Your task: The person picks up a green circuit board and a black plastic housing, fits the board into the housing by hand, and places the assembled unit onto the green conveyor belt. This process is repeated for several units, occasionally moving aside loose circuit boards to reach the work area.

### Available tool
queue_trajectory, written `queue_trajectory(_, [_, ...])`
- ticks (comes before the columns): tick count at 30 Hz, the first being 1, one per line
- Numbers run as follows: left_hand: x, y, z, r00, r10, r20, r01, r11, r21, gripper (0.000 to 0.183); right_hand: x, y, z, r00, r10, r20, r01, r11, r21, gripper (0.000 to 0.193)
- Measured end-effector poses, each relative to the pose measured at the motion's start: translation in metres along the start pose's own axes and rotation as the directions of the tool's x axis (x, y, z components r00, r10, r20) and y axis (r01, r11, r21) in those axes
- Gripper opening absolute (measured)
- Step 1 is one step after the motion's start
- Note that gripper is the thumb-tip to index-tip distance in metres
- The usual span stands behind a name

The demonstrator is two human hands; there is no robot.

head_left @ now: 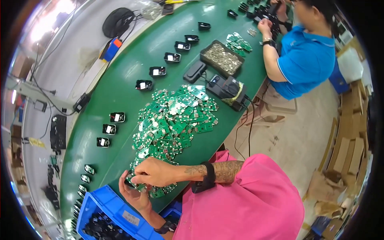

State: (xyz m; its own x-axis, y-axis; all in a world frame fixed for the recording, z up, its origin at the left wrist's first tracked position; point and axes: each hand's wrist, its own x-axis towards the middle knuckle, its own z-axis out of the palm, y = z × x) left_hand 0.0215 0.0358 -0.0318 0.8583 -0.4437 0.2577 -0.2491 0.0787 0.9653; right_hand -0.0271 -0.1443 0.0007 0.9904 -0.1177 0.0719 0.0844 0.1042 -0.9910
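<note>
My left hand (135, 196) holds a small black plastic housing (129, 179) beside the near end of a heap of green circuit boards (170, 120). Over that housing is my right hand (154, 172), its fingers closed and pressed in against it. Whatever the right fingertips grip is hidden by the hand. Below the left hand stands a blue bin (132, 218) with many black plastic parts inside. Black housings with white pieces in them, such as this one (103, 142), lie in a row along the left side of the green table.
A tray of small metal parts (222, 58) stands beyond the heap, near black power adapters (226, 89) with cables hanging off the table edge. A co-worker in a blue shirt (306, 56) handles black parts at the far right. Cardboard (348, 156) lies along the floor's right side.
</note>
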Motion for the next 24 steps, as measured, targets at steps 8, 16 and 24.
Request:
queue_trajectory(8, [0.018, -0.012, 0.02, 0.98, 0.16, -0.122, -0.136, 0.974, 0.18, 0.069, -0.003, 0.008, 0.007, 0.98, -0.176, 0.095, 0.199, 0.824, -0.531, 0.041])
queue_trajectory(16, [0.013, 0.003, 0.022, 0.944, 0.195, -0.265, -0.107, 0.943, 0.315, 0.068, -0.013, -0.014, 0.015, 0.972, -0.126, 0.201, 0.23, 0.708, -0.668, 0.022])
queue_trajectory(24, [0.002, 0.023, 0.045, 0.98, 0.11, -0.165, -0.029, 0.903, 0.428, 0.06, -0.021, -0.012, 0.004, 0.993, -0.115, 0.022, 0.109, 0.841, -0.529, 0.038])
